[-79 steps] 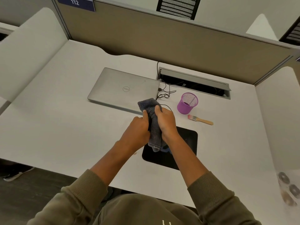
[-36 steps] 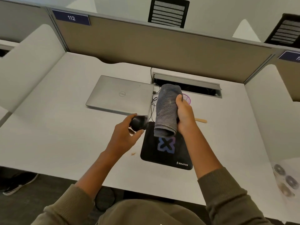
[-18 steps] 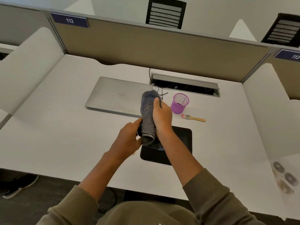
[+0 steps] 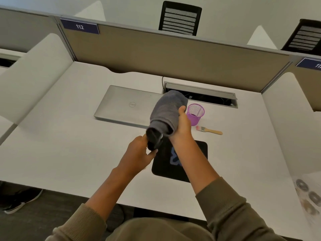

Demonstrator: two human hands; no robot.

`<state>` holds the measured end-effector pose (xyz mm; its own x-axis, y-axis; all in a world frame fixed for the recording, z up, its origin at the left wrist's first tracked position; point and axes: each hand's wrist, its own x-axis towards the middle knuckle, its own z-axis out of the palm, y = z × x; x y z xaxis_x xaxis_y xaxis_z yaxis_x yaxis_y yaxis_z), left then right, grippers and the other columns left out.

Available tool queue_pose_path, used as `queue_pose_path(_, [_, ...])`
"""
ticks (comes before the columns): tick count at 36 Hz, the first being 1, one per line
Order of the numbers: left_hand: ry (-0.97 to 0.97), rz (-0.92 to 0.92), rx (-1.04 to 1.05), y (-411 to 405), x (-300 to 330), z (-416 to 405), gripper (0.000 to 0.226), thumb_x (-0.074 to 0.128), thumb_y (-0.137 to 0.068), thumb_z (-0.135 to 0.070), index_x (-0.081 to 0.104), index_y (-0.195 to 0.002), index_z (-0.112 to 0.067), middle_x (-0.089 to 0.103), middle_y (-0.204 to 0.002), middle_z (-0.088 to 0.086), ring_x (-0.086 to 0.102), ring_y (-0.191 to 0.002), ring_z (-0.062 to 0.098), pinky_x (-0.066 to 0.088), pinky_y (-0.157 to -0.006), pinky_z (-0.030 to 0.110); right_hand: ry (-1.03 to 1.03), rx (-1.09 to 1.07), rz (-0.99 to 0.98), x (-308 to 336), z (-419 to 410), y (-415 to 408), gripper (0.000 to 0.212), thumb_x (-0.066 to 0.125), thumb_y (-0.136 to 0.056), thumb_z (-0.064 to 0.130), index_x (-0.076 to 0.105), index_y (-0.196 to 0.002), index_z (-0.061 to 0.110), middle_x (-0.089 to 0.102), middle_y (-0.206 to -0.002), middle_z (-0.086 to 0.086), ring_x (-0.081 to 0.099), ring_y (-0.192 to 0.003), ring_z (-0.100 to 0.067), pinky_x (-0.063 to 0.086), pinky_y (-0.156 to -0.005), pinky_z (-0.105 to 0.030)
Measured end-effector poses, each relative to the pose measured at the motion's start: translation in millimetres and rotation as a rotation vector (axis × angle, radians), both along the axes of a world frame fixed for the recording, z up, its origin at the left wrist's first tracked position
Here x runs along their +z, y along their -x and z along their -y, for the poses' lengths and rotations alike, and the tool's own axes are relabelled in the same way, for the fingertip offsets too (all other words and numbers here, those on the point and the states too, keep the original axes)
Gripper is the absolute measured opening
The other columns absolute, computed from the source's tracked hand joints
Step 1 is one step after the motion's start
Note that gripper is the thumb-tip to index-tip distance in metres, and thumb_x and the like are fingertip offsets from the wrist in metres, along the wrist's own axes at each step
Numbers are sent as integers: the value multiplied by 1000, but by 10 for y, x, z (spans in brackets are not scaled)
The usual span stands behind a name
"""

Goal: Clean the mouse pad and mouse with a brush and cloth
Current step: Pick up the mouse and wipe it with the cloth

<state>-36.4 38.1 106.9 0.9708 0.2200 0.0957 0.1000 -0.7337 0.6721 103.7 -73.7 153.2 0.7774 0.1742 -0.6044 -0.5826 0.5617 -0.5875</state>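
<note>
My left hand (image 4: pixel 137 156) grips a black mouse (image 4: pixel 154 140) and holds it up above the desk. My right hand (image 4: pixel 182 128) grips a folded grey cloth (image 4: pixel 166 113), whose lower end drapes over the top of the mouse. Below both hands lies the black mouse pad (image 4: pixel 198 152) with a blue logo, partly hidden by my right forearm. A small wooden-handled brush (image 4: pixel 209 130) with pink bristles lies on the desk to the right of the cloth.
A closed silver laptop (image 4: pixel 125 105) lies behind my hands. A purple mesh cup (image 4: pixel 195 114) stands beside the brush. An open cable tray (image 4: pixel 199 96) runs along the back. Beige partitions (image 4: pixel 173 58) enclose the white desk (image 4: pixel 60 136).
The cloth was lifted off the mouse, then brought back over it. Now it has slid upward, so the lower part of the mouse shows below it.
</note>
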Motion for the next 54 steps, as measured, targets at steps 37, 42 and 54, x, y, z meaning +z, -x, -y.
queue_pose_path(37, [906,65,251,-80,-47,82,61,91,-77,-17,63,-131,-25,75,-115,-10,73,-107,14,60,-87,23,-10,207,414,-145,24,68,39,73,-97,18,64,-134,6,71,-130,-15,69,-121,-33,59,-98,-52])
queue_pose_path(42, [924,61,310,-52,-90,33,61,92,-76,-18,63,-129,-28,75,-115,-12,73,-108,13,60,-87,24,-49,188,384,-67,69,-51,41,71,-99,28,62,-137,17,70,-134,-9,67,-126,-30,56,-103,-56])
queue_pose_path(54, [1118,118,507,-14,-134,-95,63,91,-76,-16,62,-130,-25,73,-121,0,72,-111,24,60,-97,44,558,210,637,-162,284,-86,29,66,-96,53,61,-122,42,71,-115,17,69,-109,-5,63,-92,-37])
